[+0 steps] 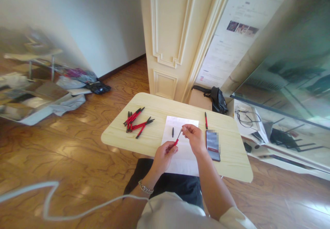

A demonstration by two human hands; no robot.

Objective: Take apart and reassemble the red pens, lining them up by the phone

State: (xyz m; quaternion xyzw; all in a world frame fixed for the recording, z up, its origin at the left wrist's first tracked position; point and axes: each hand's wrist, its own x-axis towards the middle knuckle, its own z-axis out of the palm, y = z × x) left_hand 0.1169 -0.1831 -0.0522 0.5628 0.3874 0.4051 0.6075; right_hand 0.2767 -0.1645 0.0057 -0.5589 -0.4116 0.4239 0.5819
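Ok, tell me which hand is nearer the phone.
Right. The right hand, pinching a refill, sits just left of the phone; the left hand, gripping a red pen, is farther left over the paper.

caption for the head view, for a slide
Left hand grips red pen barrel; right hand pinches its refill.

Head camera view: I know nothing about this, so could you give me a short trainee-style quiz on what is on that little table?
1. True or false: the pile of pens lies left of the white paper.
2. What lies just right of the paper? A: a phone. B: a cup. C: scissors.
3. The right hand pinches a thin refill. Which hand grips the red pen barrel?
Key: 1 true; 2 A; 3 the left hand.
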